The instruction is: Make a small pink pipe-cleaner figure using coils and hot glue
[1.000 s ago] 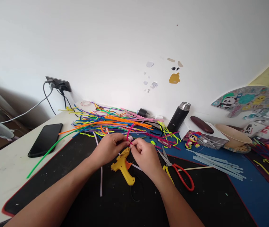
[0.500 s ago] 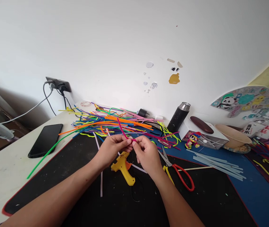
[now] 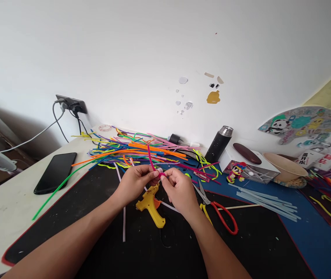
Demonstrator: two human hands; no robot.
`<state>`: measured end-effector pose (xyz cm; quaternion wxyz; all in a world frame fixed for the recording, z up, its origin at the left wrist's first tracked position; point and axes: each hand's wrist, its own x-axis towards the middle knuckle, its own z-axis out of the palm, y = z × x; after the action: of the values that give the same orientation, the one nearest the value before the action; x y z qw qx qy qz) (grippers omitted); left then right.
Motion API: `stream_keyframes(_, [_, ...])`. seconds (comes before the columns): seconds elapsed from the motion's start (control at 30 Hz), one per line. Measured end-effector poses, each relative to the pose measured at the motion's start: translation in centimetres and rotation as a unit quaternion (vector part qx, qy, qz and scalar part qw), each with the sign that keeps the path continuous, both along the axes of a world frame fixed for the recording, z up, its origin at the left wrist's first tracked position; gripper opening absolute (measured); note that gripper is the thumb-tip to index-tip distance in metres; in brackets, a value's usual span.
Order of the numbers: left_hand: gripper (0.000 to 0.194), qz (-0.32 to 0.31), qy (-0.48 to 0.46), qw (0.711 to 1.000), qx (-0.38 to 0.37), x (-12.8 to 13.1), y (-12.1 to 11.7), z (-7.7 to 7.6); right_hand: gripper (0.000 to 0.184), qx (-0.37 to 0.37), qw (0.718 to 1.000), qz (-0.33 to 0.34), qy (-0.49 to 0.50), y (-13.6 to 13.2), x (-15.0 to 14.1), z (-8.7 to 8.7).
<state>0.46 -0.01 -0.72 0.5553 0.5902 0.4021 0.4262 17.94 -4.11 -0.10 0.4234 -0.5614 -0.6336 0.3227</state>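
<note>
Both hands meet above the black mat, pinching one magenta pipe cleaner (image 3: 150,157) between them. My left hand (image 3: 135,183) is closed on it, and its free end sticks up past the fingers. My right hand (image 3: 180,188) grips the other part, where a small bend shows at the fingertips. Just below the hands lies a yellow hot glue gun (image 3: 153,211), partly hidden by the fingers. Scissors with red handles (image 3: 226,219) rest open to the right of my right hand. Behind the hands spreads a heap of colourful pipe cleaners (image 3: 116,149).
A black phone (image 3: 55,173) lies at the left. Toward the back right stand a black thermos (image 3: 219,145), a white box (image 3: 251,166), a small figurine (image 3: 236,172) and a bowl (image 3: 284,166). Translucent glue sticks (image 3: 267,201) lie on the blue mat. A wall socket (image 3: 71,104) holds plugs.
The upright end of the magenta pipe cleaner has swung slightly right and stands straighter. My fingers have shifted a little around the bend. The other things have stayed in place.
</note>
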Motion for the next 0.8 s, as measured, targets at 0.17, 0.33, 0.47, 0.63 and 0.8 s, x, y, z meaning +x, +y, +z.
stream_keyframes(0.17, [0.041, 0.0, 0.005, 1.0, 0.005, -0.1, 0.1, 0.36, 0.02, -0.001, 1.0, 0.001, -0.002, 0.0, 0.04, 0.21])
stream_keyframes(0.33, [0.045, 0.009, 0.003, 1.0, 0.011, -0.18, 0.16, 0.71, 0.022, -0.007, 1.0, 0.0, 0.006, -0.07, 0.07, 0.42])
stream_keyframes(0.47, [0.047, 0.007, -0.007, 1.0, -0.016, -0.17, 0.17, 0.87, 0.021, -0.01, 1.0, -0.004, 0.006, -0.03, 0.09, 0.41])
stream_keyframes(0.63, [0.047, 0.007, -0.018, 1.0, -0.019, -0.28, 0.23, 0.71, 0.021, -0.006, 1.0, 0.002, 0.0, -0.11, 0.09, 0.49])
stream_keyframes(0.8, [0.046, 0.008, -0.009, 1.0, -0.009, -0.54, 0.41, 0.4, 0.021, -0.008, 1.0, 0.005, 0.005, -0.15, 0.14, 0.54])
